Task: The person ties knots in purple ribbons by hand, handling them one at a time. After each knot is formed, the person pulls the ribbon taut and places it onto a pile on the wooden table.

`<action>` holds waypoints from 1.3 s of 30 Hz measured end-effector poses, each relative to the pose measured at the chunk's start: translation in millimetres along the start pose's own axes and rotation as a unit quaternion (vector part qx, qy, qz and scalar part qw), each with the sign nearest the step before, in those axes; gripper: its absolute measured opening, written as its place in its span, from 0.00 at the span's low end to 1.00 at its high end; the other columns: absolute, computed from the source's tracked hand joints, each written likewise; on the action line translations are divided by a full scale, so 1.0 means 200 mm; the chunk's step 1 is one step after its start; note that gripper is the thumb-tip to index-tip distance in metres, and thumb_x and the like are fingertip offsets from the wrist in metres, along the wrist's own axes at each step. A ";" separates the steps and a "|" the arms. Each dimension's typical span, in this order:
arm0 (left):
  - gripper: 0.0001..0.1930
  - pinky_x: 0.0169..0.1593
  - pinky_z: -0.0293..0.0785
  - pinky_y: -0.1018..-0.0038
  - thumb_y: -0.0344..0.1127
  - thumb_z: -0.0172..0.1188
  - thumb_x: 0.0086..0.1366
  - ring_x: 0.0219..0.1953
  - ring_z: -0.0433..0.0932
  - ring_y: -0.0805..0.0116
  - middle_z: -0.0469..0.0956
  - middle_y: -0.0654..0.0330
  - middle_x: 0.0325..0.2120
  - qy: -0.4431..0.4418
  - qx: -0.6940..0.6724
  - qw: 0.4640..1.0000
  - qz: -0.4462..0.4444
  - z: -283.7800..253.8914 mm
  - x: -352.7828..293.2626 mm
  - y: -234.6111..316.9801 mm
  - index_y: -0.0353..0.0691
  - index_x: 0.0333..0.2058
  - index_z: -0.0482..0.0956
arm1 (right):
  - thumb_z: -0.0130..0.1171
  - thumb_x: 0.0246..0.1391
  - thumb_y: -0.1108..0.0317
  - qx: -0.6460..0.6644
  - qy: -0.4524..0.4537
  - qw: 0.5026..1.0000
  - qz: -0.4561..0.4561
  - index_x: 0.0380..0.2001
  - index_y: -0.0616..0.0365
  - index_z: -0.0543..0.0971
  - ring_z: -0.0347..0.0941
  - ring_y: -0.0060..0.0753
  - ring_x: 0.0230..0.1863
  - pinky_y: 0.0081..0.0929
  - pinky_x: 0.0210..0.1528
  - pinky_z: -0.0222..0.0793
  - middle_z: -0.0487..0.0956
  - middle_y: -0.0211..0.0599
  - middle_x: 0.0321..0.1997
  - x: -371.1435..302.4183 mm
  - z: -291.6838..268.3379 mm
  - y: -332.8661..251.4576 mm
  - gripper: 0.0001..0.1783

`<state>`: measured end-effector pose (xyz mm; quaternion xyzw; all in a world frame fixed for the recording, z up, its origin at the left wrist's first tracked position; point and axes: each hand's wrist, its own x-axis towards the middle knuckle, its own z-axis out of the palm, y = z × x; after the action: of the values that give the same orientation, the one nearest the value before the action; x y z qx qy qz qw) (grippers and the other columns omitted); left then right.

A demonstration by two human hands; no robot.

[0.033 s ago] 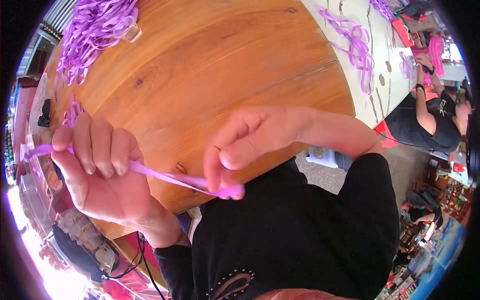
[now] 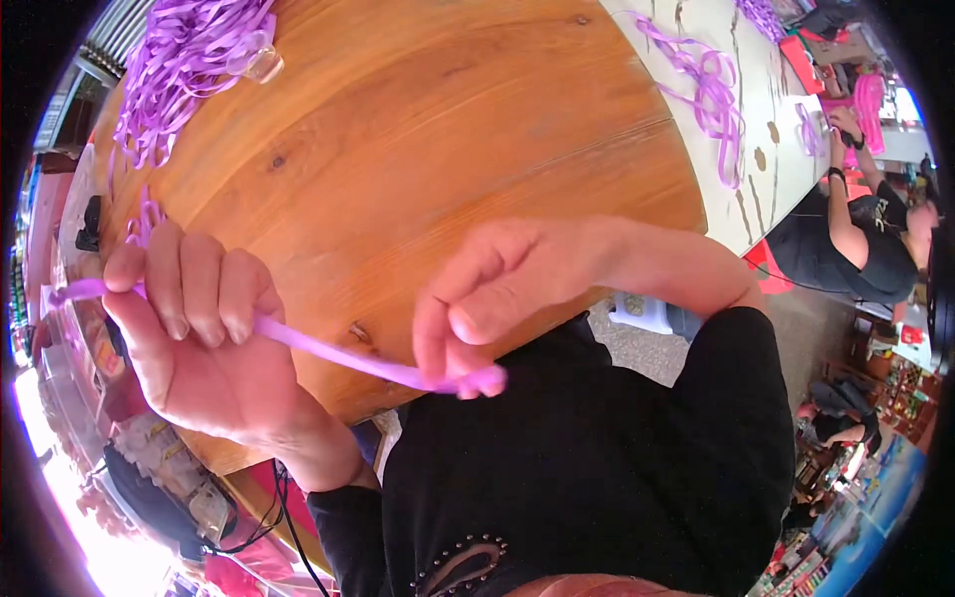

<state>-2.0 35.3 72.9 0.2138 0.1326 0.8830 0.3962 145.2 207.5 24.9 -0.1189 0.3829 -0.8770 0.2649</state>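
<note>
A narrow purple ribbon (image 2: 343, 359) stretches between my two hands above the near edge of the table. My left hand (image 2: 209, 348), palm up, has its fingers curled over the ribbon, and one end sticks out past the thumb and forefinger. To the right, my right hand (image 2: 512, 284) pinches the other part of the ribbon low at its fingertips, where it bunches into a small loop. The right fingertips are slightly blurred. Behind my left fingers, a few more purple ribbon loops (image 2: 149, 217) lie on the table.
A large heap of purple ribbons (image 2: 184, 75) fills the far left of the round wooden table (image 2: 448, 129), beside a small clear object (image 2: 264, 65). More ribbons (image 2: 711, 95) lie on the white marbled table (image 2: 766, 129) at right, where another person (image 2: 856, 234) in black sits.
My right hand has moved slightly to the right, and the ribbon between my hands is straighter, its strands now together. My left hand stays nearly in place.
</note>
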 end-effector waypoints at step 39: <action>0.02 0.29 0.64 0.85 0.25 0.62 0.57 0.25 0.66 0.85 0.74 0.70 0.26 0.113 0.569 0.812 -0.057 -0.16 -0.09 -0.41 0.35 0.30 0.79 | 0.60 0.46 0.80 -0.713 0.354 0.584 -0.157 0.39 0.63 0.79 0.74 0.23 0.30 0.17 0.31 0.67 0.76 0.33 0.27 -0.29 -0.11 -0.12 0.14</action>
<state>45.9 72.6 6.3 0.2918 0.6675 0.6433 0.2356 175.7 267.5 28.1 -0.0079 0.9243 -0.3231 -0.2032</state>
